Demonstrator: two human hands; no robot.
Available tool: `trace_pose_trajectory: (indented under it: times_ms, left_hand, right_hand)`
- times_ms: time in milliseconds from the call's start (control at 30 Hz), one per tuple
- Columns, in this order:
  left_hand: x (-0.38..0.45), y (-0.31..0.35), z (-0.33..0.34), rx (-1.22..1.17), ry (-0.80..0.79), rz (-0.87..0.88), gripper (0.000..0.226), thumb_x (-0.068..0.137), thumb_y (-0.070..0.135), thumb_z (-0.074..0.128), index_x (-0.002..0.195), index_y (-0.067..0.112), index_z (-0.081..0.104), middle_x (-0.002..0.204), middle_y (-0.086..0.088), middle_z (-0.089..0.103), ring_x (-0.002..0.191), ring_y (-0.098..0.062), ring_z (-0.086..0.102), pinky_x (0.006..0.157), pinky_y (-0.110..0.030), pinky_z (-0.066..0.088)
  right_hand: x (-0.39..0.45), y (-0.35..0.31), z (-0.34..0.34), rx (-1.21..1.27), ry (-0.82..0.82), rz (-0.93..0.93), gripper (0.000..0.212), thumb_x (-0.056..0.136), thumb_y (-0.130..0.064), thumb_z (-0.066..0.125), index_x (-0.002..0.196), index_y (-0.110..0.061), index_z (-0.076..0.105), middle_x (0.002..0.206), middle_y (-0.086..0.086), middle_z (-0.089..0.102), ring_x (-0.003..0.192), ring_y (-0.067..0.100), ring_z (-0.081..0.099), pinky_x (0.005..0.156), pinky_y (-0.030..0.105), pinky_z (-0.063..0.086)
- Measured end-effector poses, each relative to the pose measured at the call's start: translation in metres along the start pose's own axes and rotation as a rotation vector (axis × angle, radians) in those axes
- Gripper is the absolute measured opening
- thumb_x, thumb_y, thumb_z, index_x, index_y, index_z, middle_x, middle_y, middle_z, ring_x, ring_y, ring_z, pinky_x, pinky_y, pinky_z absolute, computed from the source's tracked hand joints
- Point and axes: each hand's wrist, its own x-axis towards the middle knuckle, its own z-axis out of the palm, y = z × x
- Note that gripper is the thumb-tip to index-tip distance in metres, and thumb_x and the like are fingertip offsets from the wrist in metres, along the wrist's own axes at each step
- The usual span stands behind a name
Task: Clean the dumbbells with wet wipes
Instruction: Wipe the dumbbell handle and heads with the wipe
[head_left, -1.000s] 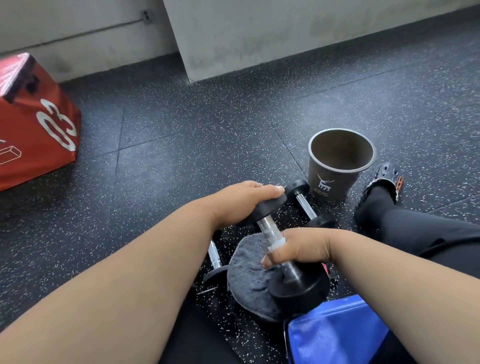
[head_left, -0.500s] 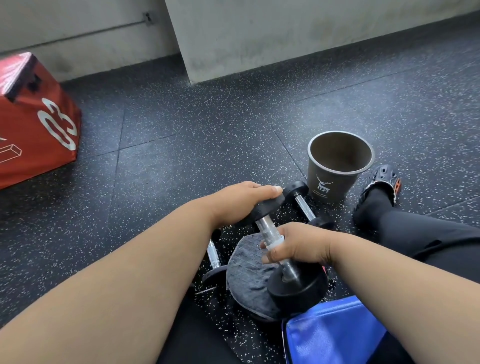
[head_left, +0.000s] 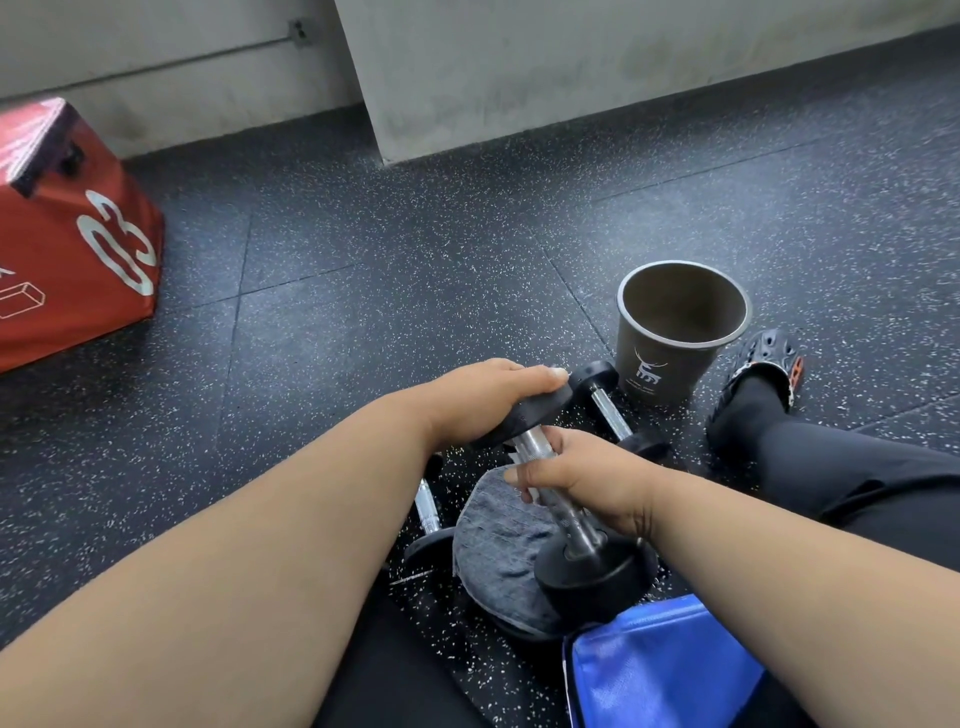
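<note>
Left hand (head_left: 480, 400) grips far head of dumbbell (head_left: 582, 525); right hand (head_left: 587, 475) fingers wrapped round its bar, wipe (head_left: 514, 457) barely showing. Dumbbell tilted above grey cloth (head_left: 498, 545), near cup (head_left: 675, 332).

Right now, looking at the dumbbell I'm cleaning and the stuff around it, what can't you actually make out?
All head view:
- Wet wipe: only a white scrap shows; the right hand covers the rest.
- Held dumbbell: far head's top lies under the left hand.
- Left floor dumbbell: upper end hidden by the left forearm.
- Blue bag: cut off by the bottom edge and the right forearm.
- Cup: small print under the logo is too small.
</note>
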Motion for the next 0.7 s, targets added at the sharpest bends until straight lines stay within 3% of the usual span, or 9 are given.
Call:
trace_pose_trajectory:
  times_ms: [133, 267, 400, 433, 500, 567, 633, 700]
  left_hand:
    - [-0.004, 0.003, -0.001, 0.02, 0.025, -0.023, 0.057, 0.102, 0.062, 0.058, 0.123, 0.012, 0.076, 0.122, -0.011, 0.078, 0.117, -0.028, 0.071, 0.11, -0.042, 0.049]
    - [-0.003, 0.0, -0.002, 0.034, 0.013, -0.024, 0.059, 0.097, 0.071, 0.057, 0.114, 0.018, 0.077, 0.112, -0.005, 0.08, 0.105, -0.023, 0.075, 0.108, -0.042, 0.051]
    - [-0.001, -0.001, -0.003, 0.03, 0.018, -0.031, 0.052, 0.099, 0.068, 0.058, 0.113, 0.022, 0.077, 0.117, 0.002, 0.079, 0.11, -0.016, 0.073, 0.107, -0.033, 0.049]
    - [-0.001, -0.001, -0.003, 0.023, 0.016, -0.034, 0.054, 0.096, 0.071, 0.059, 0.113, 0.024, 0.078, 0.115, 0.003, 0.08, 0.109, -0.016, 0.073, 0.108, -0.035, 0.05]
    - [0.001, -0.003, -0.002, 0.025, 0.02, -0.035, 0.058, 0.088, 0.078, 0.058, 0.109, 0.028, 0.08, 0.109, 0.006, 0.081, 0.105, -0.016, 0.075, 0.109, -0.04, 0.051]
    - [0.003, -0.005, -0.002, 0.025, 0.031, -0.033, 0.05, 0.092, 0.075, 0.059, 0.102, 0.031, 0.08, 0.108, 0.008, 0.081, 0.104, -0.014, 0.075, 0.109, -0.039, 0.051]
    - [0.001, -0.003, -0.003, 0.02, 0.033, -0.033, 0.043, 0.097, 0.07, 0.059, 0.097, 0.032, 0.079, 0.109, 0.007, 0.08, 0.104, -0.013, 0.074, 0.107, -0.036, 0.051]
    - [-0.001, -0.001, -0.003, 0.022, 0.035, -0.039, 0.039, 0.099, 0.068, 0.058, 0.096, 0.033, 0.076, 0.112, 0.008, 0.078, 0.106, -0.012, 0.072, 0.107, -0.034, 0.05]
  right_hand:
    - [-0.006, 0.001, -0.001, -0.053, -0.048, 0.057, 0.062, 0.079, -0.027, 0.083, 0.123, 0.003, 0.053, 0.082, 0.016, 0.058, 0.075, 0.027, 0.055, 0.072, 0.04, 0.045]
    - [-0.011, 0.001, -0.008, -0.116, -0.079, 0.127, 0.07, 0.081, -0.036, 0.078, 0.133, 0.001, 0.049, 0.089, 0.021, 0.06, 0.083, 0.033, 0.054, 0.075, 0.041, 0.045]
    - [-0.007, 0.002, -0.01, 0.035, -0.077, 0.199, 0.049, 0.077, -0.021, 0.065, 0.125, -0.013, 0.057, 0.095, 0.017, 0.061, 0.083, 0.03, 0.058, 0.069, 0.039, 0.046]
    - [-0.006, 0.002, -0.014, 0.091, -0.101, 0.207, 0.051, 0.072, -0.016, 0.063, 0.123, -0.017, 0.06, 0.098, 0.018, 0.061, 0.084, 0.03, 0.06, 0.071, 0.041, 0.048]
    - [-0.005, 0.002, -0.027, 0.1, -0.152, 0.207, 0.078, 0.062, -0.007, 0.06, 0.14, -0.018, 0.057, 0.106, 0.022, 0.067, 0.094, 0.033, 0.064, 0.081, 0.044, 0.051]
    - [-0.007, 0.001, -0.038, -0.037, -0.164, 0.192, 0.096, 0.059, -0.003, 0.065, 0.151, -0.027, 0.051, 0.113, 0.019, 0.073, 0.101, 0.032, 0.067, 0.09, 0.047, 0.054]
    - [-0.009, 0.001, -0.042, -0.195, -0.131, 0.139, 0.089, 0.066, -0.006, 0.076, 0.148, -0.033, 0.055, 0.11, 0.011, 0.076, 0.099, 0.025, 0.069, 0.1, 0.054, 0.055]
    - [-0.011, 0.001, -0.038, -0.328, -0.064, 0.062, 0.074, 0.075, -0.016, 0.087, 0.141, -0.031, 0.059, 0.101, 0.005, 0.077, 0.092, 0.019, 0.07, 0.101, 0.053, 0.055]
